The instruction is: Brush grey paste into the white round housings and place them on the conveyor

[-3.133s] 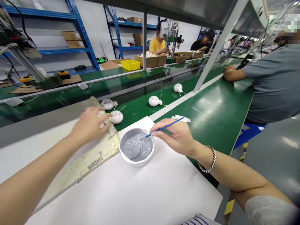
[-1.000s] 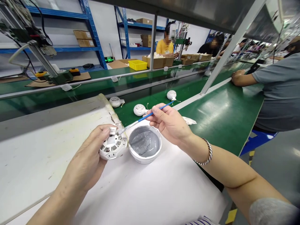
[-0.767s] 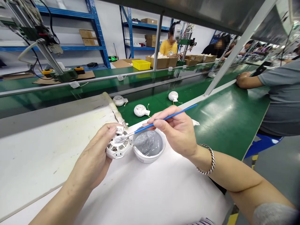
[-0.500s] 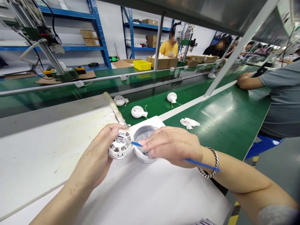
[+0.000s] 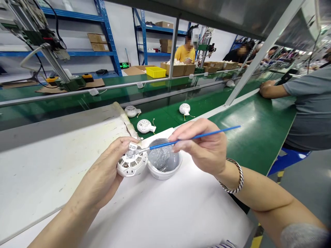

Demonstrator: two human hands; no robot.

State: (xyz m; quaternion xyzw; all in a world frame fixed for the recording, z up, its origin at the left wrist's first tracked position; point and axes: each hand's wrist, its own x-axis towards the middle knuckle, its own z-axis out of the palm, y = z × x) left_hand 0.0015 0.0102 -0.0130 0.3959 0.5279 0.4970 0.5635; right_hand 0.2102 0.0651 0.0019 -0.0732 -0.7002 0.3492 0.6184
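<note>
My left hand [image 5: 103, 172] grips a round white fan housing [image 5: 132, 167] by its left side, with the thumb near a small label at its top. Between the fingertips of my right hand [image 5: 203, 146] is a thin blue brush [image 5: 196, 136], its handle pointing up to the right. The brush tip touches the grey-smeared middle of the housing. Just right of the housing, partly under the brush, a white tub [image 5: 162, 175] of grey paste stands on white paper.
White fan housings [image 5: 146, 126] [image 5: 184, 109] [image 5: 131, 111] lie on the green belt beyond the tub. A white board [image 5: 51, 155] is at left. A metal post [image 5: 258, 62] rises at right, near a person in a grey shirt [image 5: 312, 106]. A yellow bin [image 5: 156, 72] is farther back.
My right hand has turned and lifted, so the brush handle now points up instead of down to the right. More of the tub shows. Two housings on the belt have shifted left.
</note>
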